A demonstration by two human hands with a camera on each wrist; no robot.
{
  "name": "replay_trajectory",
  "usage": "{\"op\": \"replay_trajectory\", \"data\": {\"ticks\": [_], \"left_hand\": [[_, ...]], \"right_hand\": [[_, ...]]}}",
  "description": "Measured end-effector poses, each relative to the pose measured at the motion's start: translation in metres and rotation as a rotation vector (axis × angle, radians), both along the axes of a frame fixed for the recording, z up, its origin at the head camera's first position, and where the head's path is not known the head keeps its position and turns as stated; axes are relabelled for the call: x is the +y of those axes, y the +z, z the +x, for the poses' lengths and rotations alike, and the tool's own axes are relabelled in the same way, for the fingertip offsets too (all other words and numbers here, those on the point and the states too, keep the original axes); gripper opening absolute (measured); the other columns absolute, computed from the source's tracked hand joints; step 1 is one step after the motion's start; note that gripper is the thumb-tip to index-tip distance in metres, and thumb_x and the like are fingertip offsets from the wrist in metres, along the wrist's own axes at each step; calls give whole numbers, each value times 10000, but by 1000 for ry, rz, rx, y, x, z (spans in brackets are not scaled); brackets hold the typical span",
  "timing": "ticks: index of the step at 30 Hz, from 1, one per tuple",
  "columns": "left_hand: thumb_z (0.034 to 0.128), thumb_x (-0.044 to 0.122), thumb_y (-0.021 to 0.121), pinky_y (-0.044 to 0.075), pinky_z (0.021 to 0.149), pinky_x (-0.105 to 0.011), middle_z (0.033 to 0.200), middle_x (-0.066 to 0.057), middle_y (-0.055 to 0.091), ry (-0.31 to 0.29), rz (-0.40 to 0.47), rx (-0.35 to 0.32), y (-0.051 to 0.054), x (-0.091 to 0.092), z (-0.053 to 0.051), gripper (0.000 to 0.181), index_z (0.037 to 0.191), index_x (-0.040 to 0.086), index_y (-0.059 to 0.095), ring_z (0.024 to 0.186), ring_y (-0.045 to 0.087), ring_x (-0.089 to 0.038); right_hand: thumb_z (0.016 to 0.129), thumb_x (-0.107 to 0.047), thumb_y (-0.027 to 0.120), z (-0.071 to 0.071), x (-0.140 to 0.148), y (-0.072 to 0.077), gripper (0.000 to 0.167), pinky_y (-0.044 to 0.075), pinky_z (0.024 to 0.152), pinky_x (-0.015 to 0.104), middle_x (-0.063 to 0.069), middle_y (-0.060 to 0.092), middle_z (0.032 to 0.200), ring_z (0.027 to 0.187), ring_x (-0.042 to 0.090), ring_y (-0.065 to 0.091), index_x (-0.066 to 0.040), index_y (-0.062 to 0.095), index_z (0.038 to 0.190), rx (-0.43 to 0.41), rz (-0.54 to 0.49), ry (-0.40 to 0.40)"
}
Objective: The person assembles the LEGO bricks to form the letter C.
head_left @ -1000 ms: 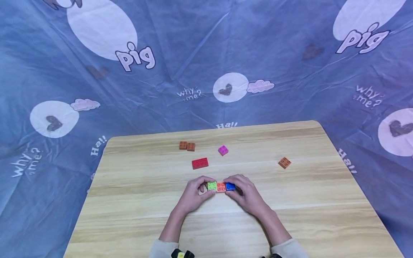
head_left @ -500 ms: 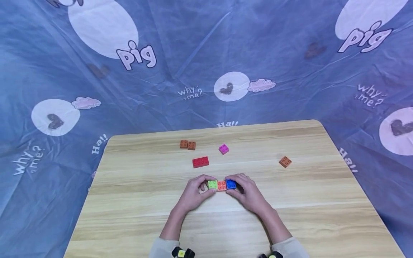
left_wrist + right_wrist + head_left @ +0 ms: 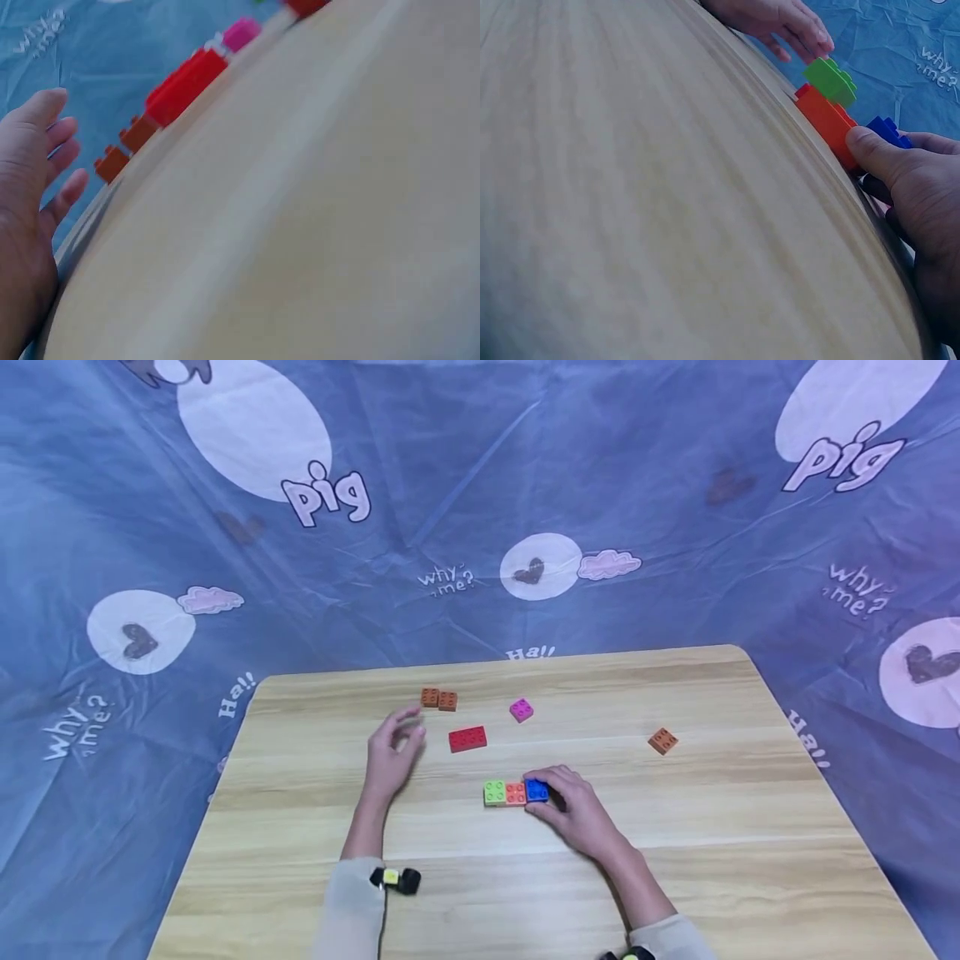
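Observation:
My right hand point(image 3: 576, 807) pinches a blue building brick point(image 3: 536, 789) between thumb and fingers. That brick stands at the right end of a small row, with an orange brick point(image 3: 515, 793) in the middle and a lime green brick point(image 3: 494, 792) at the left. In the right wrist view the green brick point(image 3: 831, 81) and blue brick point(image 3: 888, 132) sit higher than the orange piece point(image 3: 826, 126). My left hand point(image 3: 391, 755) holds nothing; its fingers are relaxed, just short of two brown bricks point(image 3: 438, 699). The left wrist view shows the fingers point(image 3: 64, 144) apart from these brown bricks point(image 3: 112, 163).
A long red brick point(image 3: 468, 739) lies between the left hand and the row. Behind it is a pink brick point(image 3: 522, 710), and another brown brick point(image 3: 663, 741) lies off to the right. A blue printed cloth point(image 3: 420, 527) hangs behind the wooden table point(image 3: 712, 877).
My left hand has let go of the green brick and moved left and forward, toward the two brown bricks. The right hand stays at the blue brick, which has shifted slightly since the first frame.

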State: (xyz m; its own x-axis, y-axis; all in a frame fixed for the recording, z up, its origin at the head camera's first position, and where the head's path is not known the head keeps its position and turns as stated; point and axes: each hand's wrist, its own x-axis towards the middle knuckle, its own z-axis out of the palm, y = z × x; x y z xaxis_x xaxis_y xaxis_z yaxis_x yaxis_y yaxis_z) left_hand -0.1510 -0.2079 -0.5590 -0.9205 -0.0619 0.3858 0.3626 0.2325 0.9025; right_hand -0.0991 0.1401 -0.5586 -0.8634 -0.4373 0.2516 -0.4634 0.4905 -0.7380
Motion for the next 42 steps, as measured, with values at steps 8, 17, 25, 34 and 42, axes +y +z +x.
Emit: {"op": "replay_trajectory", "data": {"ticks": [8, 17, 25, 34, 42], "left_hand": [[986, 45, 743, 385, 1215, -537, 1561, -181, 518, -25, -209, -89, -2, -25, -46, 590, 1530, 17, 517, 1423, 505, -397], [1050, 150, 680, 411, 1203, -509, 1554, -164, 545, -65, -494, -114, -2, -18, -65, 482, 1509, 53, 569, 1445, 507, -356], [988, 67, 747, 504, 1122, -455, 1332, -164, 690, 25, -324, -97, -1, -16, -55, 358, 1342, 41, 700, 1268, 648, -347], [965, 43, 767, 583, 929, -220, 1273, -207, 692, 84, -43, -69, -1, -12, -13, 383, 1335, -12, 687, 1090, 711, -332], [935, -58, 755, 573, 914, -197, 1297, -233, 666, 27, 89, -44, 3, 7, 12, 404, 1332, -46, 679, 1028, 679, -127]], "right_hand": [[895, -213, 865, 1, -3, -4, 449, 549, 1030, 468, -64, 716, 1255, 1195, 165, 650, -164, 718, 1317, -7, -15, 9], [885, -208, 874, 1, 2, -2, 464, 560, 1017, 465, -69, 721, 1247, 1179, 165, 663, -165, 719, 1319, 10, -24, -6], [897, -224, 867, 1, 2, -2, 459, 553, 1029, 457, -54, 721, 1259, 1197, 182, 661, -163, 717, 1327, 19, -38, 8], [885, -200, 874, 0, -1, -3, 465, 552, 1023, 463, -46, 724, 1250, 1189, 188, 663, -154, 719, 1321, 24, -35, 7], [880, -197, 879, 0, 0, -2, 467, 557, 1013, 467, -40, 727, 1244, 1177, 192, 668, -170, 721, 1319, 22, -37, 1]]}}
